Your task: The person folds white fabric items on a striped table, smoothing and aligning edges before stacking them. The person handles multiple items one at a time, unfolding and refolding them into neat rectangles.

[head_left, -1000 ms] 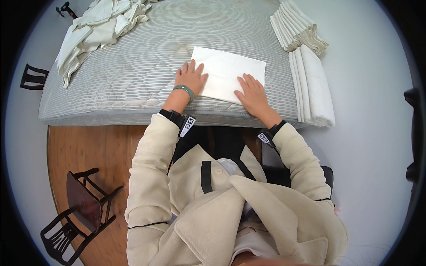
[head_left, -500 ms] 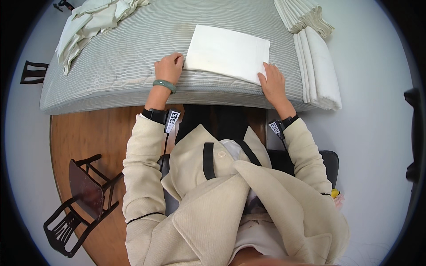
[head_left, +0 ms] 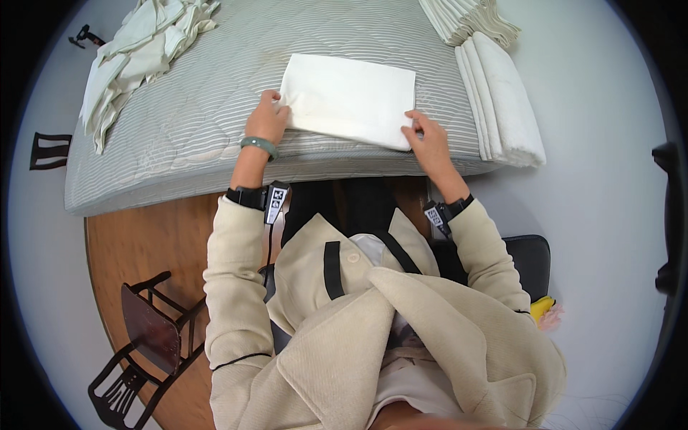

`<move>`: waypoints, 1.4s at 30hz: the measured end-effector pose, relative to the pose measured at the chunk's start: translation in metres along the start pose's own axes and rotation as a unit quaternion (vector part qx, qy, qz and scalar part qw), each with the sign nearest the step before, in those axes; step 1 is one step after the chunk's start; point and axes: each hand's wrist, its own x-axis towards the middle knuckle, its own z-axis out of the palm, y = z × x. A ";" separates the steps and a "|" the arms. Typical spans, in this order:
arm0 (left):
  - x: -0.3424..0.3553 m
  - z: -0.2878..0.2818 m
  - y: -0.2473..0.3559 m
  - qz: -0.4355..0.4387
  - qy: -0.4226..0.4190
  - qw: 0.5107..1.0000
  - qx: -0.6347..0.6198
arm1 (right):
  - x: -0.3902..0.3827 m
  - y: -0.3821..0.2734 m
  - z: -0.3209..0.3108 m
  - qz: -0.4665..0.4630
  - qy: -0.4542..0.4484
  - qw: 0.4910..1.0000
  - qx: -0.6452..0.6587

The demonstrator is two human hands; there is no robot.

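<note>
A folded white cloth (head_left: 347, 100) lies flat on the striped mattress in front of me, its near edge slanting down toward the right. My left hand (head_left: 266, 123), a green bangle on its wrist, is closed at the cloth's left edge with the thumb toward the fabric. At the near right corner my right hand (head_left: 428, 140) has its fingers bent and its thumb against the cloth, gripping the edge. The undersides of both hands' fingers are partly hidden.
The mattress (head_left: 215, 93) carries a loose heap of white cloths (head_left: 140, 54) at far left. A fanned stack of cloths (head_left: 469, 18) and a thick folded white towel (head_left: 505, 100) lie along its right edge. A dark wooden chair (head_left: 150, 330) stands on the floor at left.
The view has shifted slightly. My left hand has turned, its thumb now at the cloth's edge. My right hand's fingers, flatter before, have bent around the right edge.
</note>
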 end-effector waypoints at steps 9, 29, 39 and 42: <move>-0.025 0.046 0.037 0.320 0.166 0.905 0.225 | 0.022 -0.037 0.013 -0.178 0.051 0.983 -0.014; 0.019 0.032 -0.011 0.119 0.072 0.974 0.180 | 0.079 0.053 0.019 -0.030 -0.023 0.981 -0.191; 0.013 0.007 -0.008 0.043 0.005 0.985 0.166 | 0.113 0.020 0.011 -0.029 -0.128 0.980 -0.147; 0.038 -0.004 -0.018 0.007 -0.074 0.996 0.040 | 0.117 0.016 0.012 -0.021 -0.114 0.980 -0.161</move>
